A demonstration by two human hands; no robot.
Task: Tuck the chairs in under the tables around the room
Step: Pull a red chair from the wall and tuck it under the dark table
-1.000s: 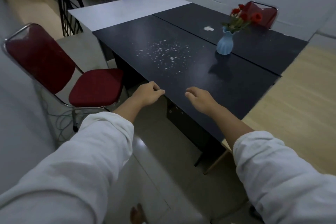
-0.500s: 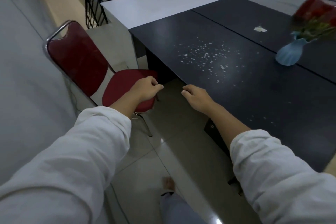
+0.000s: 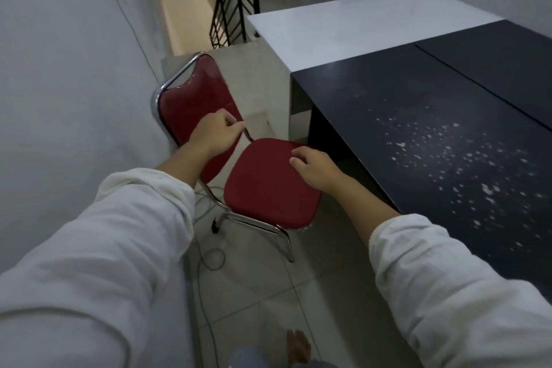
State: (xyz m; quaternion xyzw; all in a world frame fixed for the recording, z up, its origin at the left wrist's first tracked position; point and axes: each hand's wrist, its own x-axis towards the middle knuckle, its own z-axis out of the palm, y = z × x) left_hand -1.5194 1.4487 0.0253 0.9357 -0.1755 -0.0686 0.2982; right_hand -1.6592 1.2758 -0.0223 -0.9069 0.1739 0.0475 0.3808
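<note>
My left hand (image 3: 215,132) grips the red chair (image 3: 263,188) backrest frame; right hand (image 3: 313,169) seems loose-curled over its seat, table (image 3: 418,116) to its right.

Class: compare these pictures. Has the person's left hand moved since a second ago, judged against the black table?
Yes. The left hand has left the black table edge and gone leftward to the red chair, now at its backrest frame.

Both arms outstretched, fingers (image 3: 299,155) curled
</note>
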